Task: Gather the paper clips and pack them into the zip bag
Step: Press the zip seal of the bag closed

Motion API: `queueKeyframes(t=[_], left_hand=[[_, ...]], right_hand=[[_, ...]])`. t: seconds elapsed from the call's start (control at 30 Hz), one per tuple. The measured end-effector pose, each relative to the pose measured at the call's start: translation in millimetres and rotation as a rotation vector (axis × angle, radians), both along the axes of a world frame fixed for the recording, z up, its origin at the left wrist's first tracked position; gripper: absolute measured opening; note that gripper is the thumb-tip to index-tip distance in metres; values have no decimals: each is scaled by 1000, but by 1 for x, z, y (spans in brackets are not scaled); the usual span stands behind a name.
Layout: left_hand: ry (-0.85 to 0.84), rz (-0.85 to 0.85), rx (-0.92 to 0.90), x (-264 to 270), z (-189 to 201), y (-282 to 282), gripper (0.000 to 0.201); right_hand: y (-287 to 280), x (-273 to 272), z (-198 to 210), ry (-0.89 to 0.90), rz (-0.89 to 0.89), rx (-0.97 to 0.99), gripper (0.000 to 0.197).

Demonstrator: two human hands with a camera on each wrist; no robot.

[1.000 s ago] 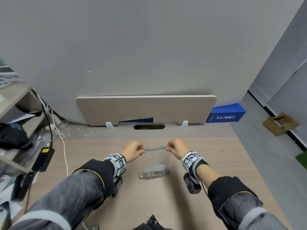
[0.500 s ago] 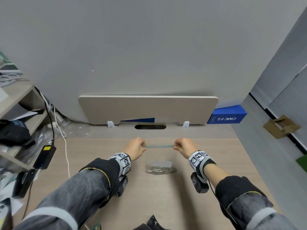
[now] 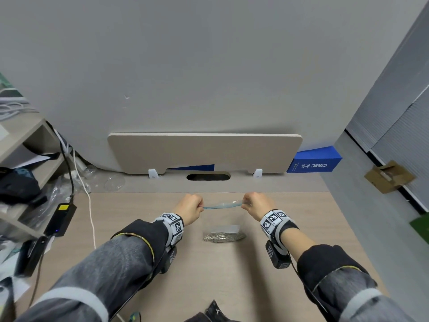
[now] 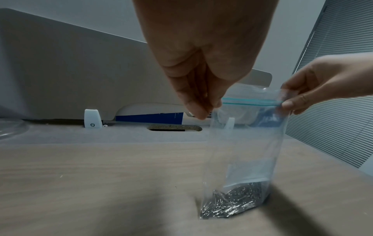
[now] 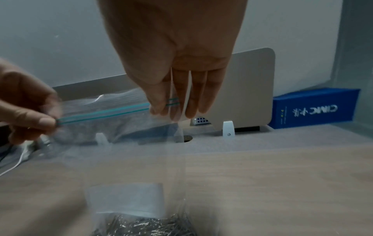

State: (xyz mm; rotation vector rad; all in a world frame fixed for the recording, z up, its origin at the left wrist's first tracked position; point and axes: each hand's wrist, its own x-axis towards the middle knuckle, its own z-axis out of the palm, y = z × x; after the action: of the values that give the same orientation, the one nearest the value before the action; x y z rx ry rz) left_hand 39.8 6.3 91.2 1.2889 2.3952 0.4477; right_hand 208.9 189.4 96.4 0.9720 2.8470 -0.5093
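A clear zip bag (image 3: 222,219) (image 4: 246,151) (image 5: 121,151) with a teal zip strip (image 3: 221,205) (image 4: 252,102) (image 5: 105,112) stands upright on the desk. A heap of silver paper clips (image 3: 224,236) (image 4: 232,202) (image 5: 145,226) fills its bottom, under a white label. My left hand (image 3: 191,209) (image 4: 203,110) pinches the left end of the zip strip. My right hand (image 3: 253,205) (image 5: 167,110) pinches the right end. The strip is stretched taut between them above the desk.
A beige divider panel (image 3: 204,152) stands behind the hands, with a cable slot (image 3: 208,176) below it. A blue box (image 3: 314,162) sits at the back right. Shelves, cables and a black power brick (image 3: 60,219) crowd the left. A cardboard box (image 3: 388,175) lies on the floor.
Both hands have moved apart along the zip strip and slightly away from me, stretching the bag's top wider. The bag with the clips shifted a little right.
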Motion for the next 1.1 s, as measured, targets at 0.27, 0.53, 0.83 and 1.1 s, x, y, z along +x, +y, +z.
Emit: queueKeyframes(t=[0.27, 0.53, 0.83, 1.1], left_hand=[[9, -51, 47, 12, 6, 4, 13], [41, -66, 47, 4, 14, -13, 11], [104, -95, 46, -8, 22, -13, 11], [74, -60, 38, -20, 18, -22, 17]], right_hand=[[-68, -46, 6, 75, 299, 81, 26], [-81, -61, 6, 108, 321, 174, 12], [-60, -52, 8, 154, 296, 226, 19], [-31, -29, 2, 85, 200, 223, 20]])
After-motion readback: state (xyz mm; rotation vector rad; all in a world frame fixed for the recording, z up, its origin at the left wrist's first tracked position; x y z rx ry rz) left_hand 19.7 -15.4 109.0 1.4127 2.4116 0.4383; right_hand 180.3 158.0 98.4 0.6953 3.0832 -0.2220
